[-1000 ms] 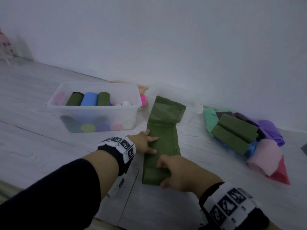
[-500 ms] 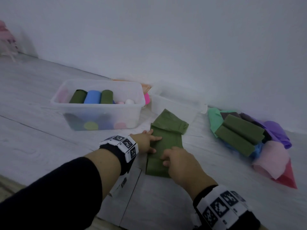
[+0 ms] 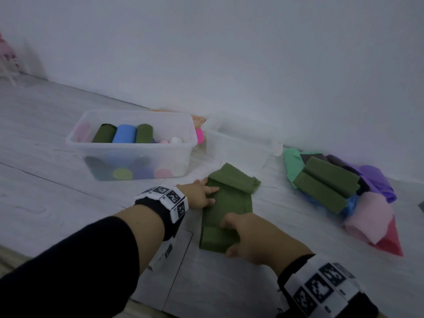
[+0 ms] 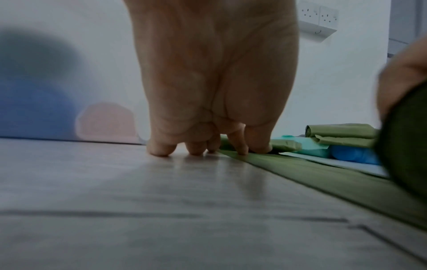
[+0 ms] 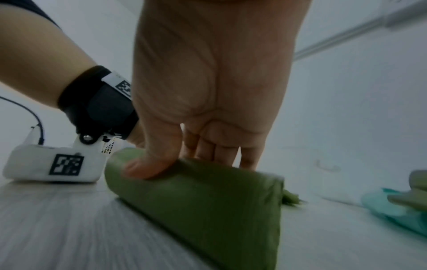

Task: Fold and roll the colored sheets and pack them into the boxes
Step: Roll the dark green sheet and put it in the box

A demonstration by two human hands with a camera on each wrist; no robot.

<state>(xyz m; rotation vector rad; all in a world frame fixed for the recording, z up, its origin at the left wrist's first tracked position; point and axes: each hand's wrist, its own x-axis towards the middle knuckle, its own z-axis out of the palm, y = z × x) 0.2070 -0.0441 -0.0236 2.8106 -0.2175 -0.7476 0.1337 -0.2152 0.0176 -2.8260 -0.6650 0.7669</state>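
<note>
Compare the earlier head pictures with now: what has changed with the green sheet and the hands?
The right hand has rolled the green sheet away from the person; its flat part is shorter. The left hand still presses the sheet's left edge. Both boxes and the pile of sheets stayed put.

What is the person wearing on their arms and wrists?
A dark sleeve covers the left forearm. Each wrist wears a black strap with a band of white squares printed with black pixel codes: left wristband, right wristband. Under the left wrist hangs a small white camera box with a thin black cable.
</note>
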